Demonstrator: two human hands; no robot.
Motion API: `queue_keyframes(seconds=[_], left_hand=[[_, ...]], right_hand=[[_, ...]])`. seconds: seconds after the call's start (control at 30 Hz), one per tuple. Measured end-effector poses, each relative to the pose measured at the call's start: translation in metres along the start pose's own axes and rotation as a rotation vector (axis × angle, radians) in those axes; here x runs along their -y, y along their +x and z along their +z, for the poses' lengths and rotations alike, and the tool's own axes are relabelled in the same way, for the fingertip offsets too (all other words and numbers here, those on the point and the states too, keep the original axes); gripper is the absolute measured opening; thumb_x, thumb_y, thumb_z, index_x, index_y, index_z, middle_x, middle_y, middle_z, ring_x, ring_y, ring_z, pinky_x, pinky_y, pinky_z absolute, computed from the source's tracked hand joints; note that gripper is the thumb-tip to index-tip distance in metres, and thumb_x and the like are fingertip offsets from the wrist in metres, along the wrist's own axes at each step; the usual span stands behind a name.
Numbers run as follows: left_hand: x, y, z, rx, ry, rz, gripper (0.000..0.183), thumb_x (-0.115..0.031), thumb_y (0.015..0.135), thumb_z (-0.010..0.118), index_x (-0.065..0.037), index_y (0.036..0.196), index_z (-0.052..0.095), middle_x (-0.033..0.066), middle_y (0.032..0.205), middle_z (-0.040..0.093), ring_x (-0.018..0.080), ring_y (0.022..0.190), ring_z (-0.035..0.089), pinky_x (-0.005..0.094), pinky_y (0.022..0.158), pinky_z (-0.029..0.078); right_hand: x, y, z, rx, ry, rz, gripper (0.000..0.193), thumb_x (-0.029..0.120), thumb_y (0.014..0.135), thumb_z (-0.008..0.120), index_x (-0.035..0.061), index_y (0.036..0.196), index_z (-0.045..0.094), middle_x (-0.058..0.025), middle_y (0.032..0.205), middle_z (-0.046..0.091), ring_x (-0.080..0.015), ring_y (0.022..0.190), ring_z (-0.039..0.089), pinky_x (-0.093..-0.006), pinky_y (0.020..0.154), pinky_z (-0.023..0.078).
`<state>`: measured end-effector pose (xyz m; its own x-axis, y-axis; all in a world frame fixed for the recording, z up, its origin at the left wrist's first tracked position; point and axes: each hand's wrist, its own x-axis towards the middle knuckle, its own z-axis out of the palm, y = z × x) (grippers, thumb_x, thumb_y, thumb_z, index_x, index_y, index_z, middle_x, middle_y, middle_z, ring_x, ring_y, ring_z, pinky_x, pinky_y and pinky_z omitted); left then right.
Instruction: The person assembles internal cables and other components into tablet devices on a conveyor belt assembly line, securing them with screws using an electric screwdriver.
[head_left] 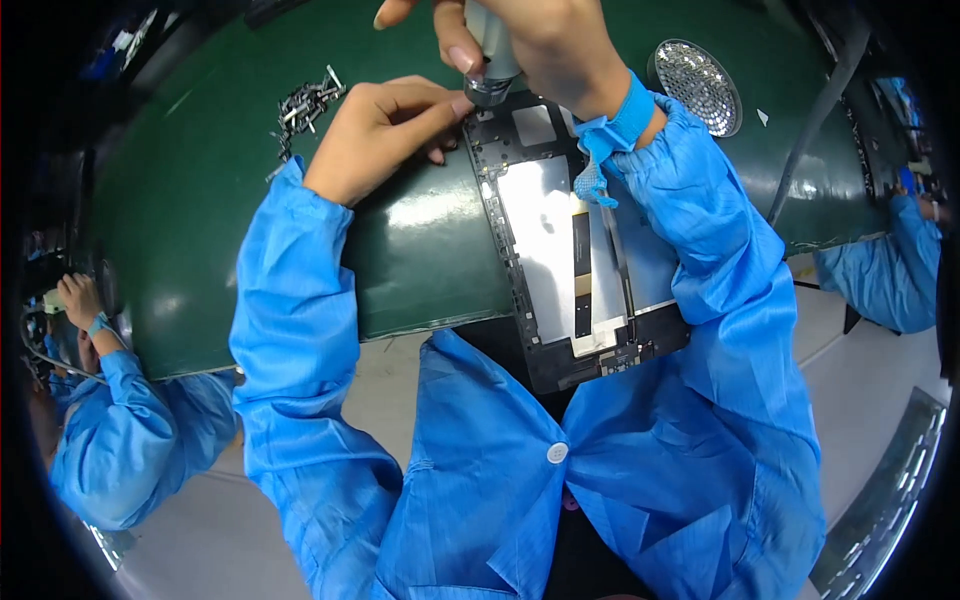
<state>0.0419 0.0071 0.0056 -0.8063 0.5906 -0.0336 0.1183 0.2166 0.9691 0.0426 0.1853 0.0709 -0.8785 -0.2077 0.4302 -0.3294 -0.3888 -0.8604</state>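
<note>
An opened tablet (545,215) with a black frame, silver plates and a dark strip lies slanted, its lower end jutting over the table's front edge. My right hand (545,30) wraps round a thick grey cylindrical tool (490,55), whose dark ringed end stands at the tablet's upper left corner. The tool's tip and upper part are hidden. Thumb and fingers of my left hand (390,125) close on that same corner, beside the tool's end. A light blue band (630,115) circles my right wrist, over the cuff.
Small dark and silver metal parts (305,105) lie in a heap on the green table (200,220) at left. A round dish (697,88) of small shiny pieces stands at right, near a white scrap (763,117) and a grey cable (815,120). Blue-sleeved co-workers (130,420) sit at both sides.
</note>
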Motion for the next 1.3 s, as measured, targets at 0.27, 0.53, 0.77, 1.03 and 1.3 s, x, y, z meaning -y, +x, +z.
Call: queue_keyframes(seconds=[0.27, 0.53, 0.77, 1.03, 1.3], left_hand=[[0.014, 0.007, -0.019, -0.026, -0.031, 0.035, 0.025, -0.016, 0.092, 0.068, 0.003, 0.109, 0.072, 0.0073, 0.083, 0.069, 0.0102, 0.069, 0.061, 0.0229, 0.065, 0.053], [0.026, 0.009, -0.02, -0.061, 0.013, 0.022, 0.026, -0.017, 0.093, 0.066, 0.004, 0.107, 0.071, 0.0076, 0.082, 0.067, 0.0103, 0.069, 0.06, 0.023, 0.066, 0.05], [0.031, 0.009, -0.019, -0.082, 0.072, 0.053, 0.024, -0.016, 0.093, 0.065, 0.003, 0.106, 0.072, 0.0087, 0.081, 0.068, 0.011, 0.068, 0.06, 0.0236, 0.066, 0.051], [0.033, 0.009, -0.018, -0.073, 0.056, 0.061, 0.025, -0.016, 0.093, 0.064, 0.003, 0.107, 0.072, 0.009, 0.081, 0.068, 0.0111, 0.067, 0.06, 0.0234, 0.066, 0.052], [0.032, 0.01, -0.017, -0.096, 0.062, 0.022, 0.025, -0.016, 0.093, 0.063, 0.004, 0.106, 0.072, 0.0095, 0.082, 0.068, 0.0115, 0.068, 0.061, 0.0239, 0.067, 0.052]], right_hand=[[-0.021, 0.018, 0.002, 0.048, -0.173, -0.076, 0.024, 0.018, 0.091, 0.058, -0.005, 0.088, 0.066, -0.0123, 0.078, 0.07, -0.0105, 0.044, 0.053, -0.0237, 0.041, 0.041], [-0.029, 0.015, 0.003, 0.06, -0.267, -0.092, 0.029, 0.02, 0.092, 0.056, -0.0063, 0.086, 0.066, -0.0135, 0.077, 0.069, -0.011, 0.044, 0.051, -0.0239, 0.042, 0.041], [-0.032, 0.013, 0.005, 0.059, -0.248, -0.087, 0.026, 0.019, 0.091, 0.057, -0.0056, 0.088, 0.064, -0.0155, 0.08, 0.068, -0.012, 0.044, 0.052, -0.0245, 0.041, 0.041], [-0.031, 0.01, 0.007, 0.04, -0.271, -0.065, 0.025, 0.019, 0.092, 0.057, -0.0052, 0.088, 0.064, -0.0152, 0.079, 0.068, -0.0121, 0.044, 0.052, -0.0244, 0.041, 0.041], [-0.038, 0.015, 0.005, 0.099, -0.198, -0.079, 0.02, 0.014, 0.092, 0.062, -0.0058, 0.093, 0.065, -0.0136, 0.077, 0.069, -0.0105, 0.043, 0.053, -0.0221, 0.038, 0.04]])
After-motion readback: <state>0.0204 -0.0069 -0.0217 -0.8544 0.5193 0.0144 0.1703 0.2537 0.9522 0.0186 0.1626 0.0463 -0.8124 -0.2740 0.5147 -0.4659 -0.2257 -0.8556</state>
